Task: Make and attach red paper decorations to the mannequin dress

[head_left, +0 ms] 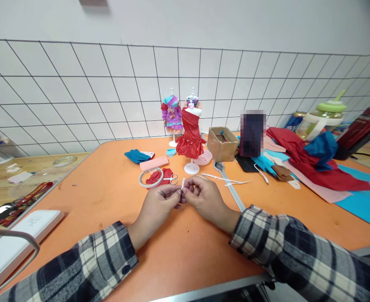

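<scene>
"How far along does it look, in the head view?"

"The red dress (189, 132) is up on its stand (191, 168), in the far half of the table (109, 188), skirt gathered; that part looks done to me"

"And the hands?"

"Just short of the stand, over the table's middle. The left hand (161, 203) and right hand (203, 195) are both pinched narrow on a small white strip (183, 183), its tip poking up between them"

"So what's left?"

"That strip, I'd judge: it's in the fingers, not fixed to anything. More strips (227, 180) lie loose right of the stand, with scissors (173, 179) and tape (141, 180) to the left"

"Anything else finished?"

"The purple outfit (174, 114) by the far edge seems complete. The cloth heap (323, 167) toward the right edge looks uncut, though I can't be sure"
</scene>
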A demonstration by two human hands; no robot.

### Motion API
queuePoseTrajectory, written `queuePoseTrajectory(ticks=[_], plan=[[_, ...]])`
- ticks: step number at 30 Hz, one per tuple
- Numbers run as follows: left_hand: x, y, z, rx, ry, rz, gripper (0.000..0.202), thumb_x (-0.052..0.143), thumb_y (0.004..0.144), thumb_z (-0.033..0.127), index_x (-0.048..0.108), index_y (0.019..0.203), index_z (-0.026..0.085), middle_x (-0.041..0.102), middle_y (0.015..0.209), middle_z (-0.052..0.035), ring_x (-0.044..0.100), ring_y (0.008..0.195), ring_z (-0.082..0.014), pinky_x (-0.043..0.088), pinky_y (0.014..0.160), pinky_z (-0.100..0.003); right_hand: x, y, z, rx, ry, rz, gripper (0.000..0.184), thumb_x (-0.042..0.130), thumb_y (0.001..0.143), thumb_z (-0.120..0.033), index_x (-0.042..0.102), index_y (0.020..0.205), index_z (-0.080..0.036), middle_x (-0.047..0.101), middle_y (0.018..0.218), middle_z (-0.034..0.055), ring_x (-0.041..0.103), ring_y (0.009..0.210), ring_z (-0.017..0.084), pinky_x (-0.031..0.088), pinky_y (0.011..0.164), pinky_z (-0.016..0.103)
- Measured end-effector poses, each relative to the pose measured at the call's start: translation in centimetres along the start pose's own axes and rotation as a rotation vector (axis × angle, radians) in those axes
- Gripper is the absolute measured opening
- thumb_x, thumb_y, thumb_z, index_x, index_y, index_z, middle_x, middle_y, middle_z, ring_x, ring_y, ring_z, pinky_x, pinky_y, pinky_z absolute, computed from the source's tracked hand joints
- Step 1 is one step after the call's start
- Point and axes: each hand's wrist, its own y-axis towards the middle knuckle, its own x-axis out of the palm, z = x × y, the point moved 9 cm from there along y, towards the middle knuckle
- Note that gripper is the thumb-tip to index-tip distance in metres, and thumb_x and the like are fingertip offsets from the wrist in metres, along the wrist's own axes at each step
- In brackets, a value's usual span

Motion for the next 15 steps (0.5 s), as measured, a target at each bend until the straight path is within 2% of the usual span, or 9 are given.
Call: queuePoseTrajectory(ticks=[5,11,15], plan=[[0.0,0.0,0.2,0.034,0.035,-0.006,0.019,0.063,0.075,0.031,0.074,0.076,0.015,0.071,0.069,-0.0029,0.064,0.065,-0.0137,0.05,0.056,-0.02,0.6,0.1,0.7,0.072,0.097,-0.052,0.003,0.058,0.077,-0.021,0.058,0.075,-0.019,0.057,0.066,-0.0027,0.048,0.056,0.01,0.037,0.052,0.023],[0.1,-0.1,0.9,0.105,0.1,-0.006,0.017,0.063,0.075,0.03,0.072,0.071,0.016,0.071,0.068,-0.0029,0.064,0.063,-0.0135,0.05,0.058,-0.021,1.7,0.0,1.5,0.207,0.405,-0.127,0.011,0.058,0.076,-0.03,0.055,0.078,-0.019,0.058,0.066,-0.0028,0.059,0.061,0.014,0.045,0.059,0.026],[-0.5,0.0,0.4,0.035,0.035,0.039,0.015,0.066,0.071,0.028,0.072,0.076,0.015,0.072,0.067,-0.0036,0.066,0.062,-0.0151,0.049,0.054,-0.022,1.0,0.2,1.8,0.241,0.4,-0.092,0.015,0.06,0.074,-0.032,0.055,0.075,-0.019,0.055,0.066,-0.0035,0.053,0.059,0.011,0.04,0.055,0.024]])
